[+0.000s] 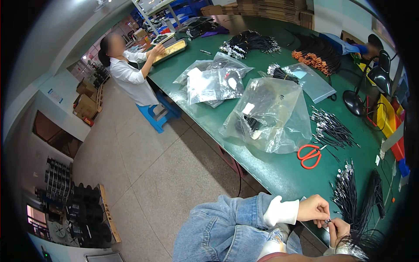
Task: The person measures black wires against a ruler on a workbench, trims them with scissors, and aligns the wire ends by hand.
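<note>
Close to the table's near edge, my left hand [314, 208] reaches in from a denim sleeve with a white cuff, thumb and fingers pinched together. My right hand [339, 230] is closed just beside it, the fingertips of both nearly meeting. A small dark and silvery piece shows between them, too small to name. Just beyond my hands lies a bundle of black cables with silvery end terminals [345, 187]. To its right is a bunch of thin black cables [372, 196]. Red-handled scissors [310, 156] rest farther up the table.
On the green table [270, 172] lie a large clear plastic bag of black parts [270, 118], more plastic bags [214, 85], loose terminal cables [331, 126] and orange-tipped cables [316, 56]. A black lamp [353, 102] and yellow bins [385, 115] stand right. A co-worker [128, 70] handles a tray [172, 51].
</note>
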### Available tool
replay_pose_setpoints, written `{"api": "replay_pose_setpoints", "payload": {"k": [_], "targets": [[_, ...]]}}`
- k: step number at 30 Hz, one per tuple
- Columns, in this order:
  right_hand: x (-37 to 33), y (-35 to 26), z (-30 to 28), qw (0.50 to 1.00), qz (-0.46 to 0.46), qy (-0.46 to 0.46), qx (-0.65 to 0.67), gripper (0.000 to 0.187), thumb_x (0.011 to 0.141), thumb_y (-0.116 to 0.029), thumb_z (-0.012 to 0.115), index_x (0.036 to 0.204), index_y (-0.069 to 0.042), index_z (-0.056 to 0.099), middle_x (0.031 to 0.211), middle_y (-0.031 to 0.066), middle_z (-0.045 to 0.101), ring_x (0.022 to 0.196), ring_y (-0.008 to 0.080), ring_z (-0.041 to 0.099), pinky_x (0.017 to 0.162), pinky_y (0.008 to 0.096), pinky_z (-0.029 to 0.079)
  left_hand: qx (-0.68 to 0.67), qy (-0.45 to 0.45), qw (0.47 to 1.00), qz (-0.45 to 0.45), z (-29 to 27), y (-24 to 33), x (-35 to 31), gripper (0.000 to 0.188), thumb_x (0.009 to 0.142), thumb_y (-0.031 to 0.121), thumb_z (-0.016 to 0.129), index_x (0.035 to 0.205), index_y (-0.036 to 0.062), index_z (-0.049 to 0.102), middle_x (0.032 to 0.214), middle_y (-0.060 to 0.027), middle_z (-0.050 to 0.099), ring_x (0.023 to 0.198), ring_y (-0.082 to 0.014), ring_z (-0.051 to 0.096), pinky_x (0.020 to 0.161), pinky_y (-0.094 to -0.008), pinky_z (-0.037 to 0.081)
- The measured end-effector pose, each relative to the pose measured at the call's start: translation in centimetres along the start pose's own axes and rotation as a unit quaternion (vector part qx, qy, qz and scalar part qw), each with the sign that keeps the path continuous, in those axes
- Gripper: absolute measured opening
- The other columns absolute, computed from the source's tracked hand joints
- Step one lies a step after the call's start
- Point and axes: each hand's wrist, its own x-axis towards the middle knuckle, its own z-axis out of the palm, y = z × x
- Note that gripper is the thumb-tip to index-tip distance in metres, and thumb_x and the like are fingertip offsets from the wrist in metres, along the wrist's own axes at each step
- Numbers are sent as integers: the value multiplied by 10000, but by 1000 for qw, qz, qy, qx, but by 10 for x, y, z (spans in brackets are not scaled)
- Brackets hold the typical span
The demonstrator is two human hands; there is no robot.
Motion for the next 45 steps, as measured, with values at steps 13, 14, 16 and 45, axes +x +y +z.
{"api": "replay_pose_setpoints", "payload": {"k": [13,14,16,45], "targets": [[0,-10,-9,999,7,-3,47,122,790,-46,525,675,-12,545,534,52,482,459,111,445,443,251,347,-197,-76,974,-87,-4,-2,0,265,825,136,573,1004,-59,554,800,-170,608,694,-255,641,591,-282,534],[0,-10,-9,999,8,-6,49,122,789,-44,528,672,-11,544,533,51,482,452,108,440,437,250,344,-197,-76,973,-91,-3,-3,0,275,823,129,575,1018,-63,548,804,-172,608,698,-257,642,593,-285,534],[-1,-7,-7,999,9,-8,51,123,787,-42,532,669,-10,542,532,49,482,445,105,435,431,249,342,-192,-75,974,-90,-3,-4,1,278,820,120,575,1024,-66,544,808,-174,607,701,-257,642,594,-288,535],[17,-29,16,996,-75,49,18,109,715,-58,543,757,35,583,621,179,559,552,353,549,496,380,421,308,113,934,143,28,5,4,226,863,248,442,874,27,489,607,-153,529,530,-293,525,482,-345,369]]}}
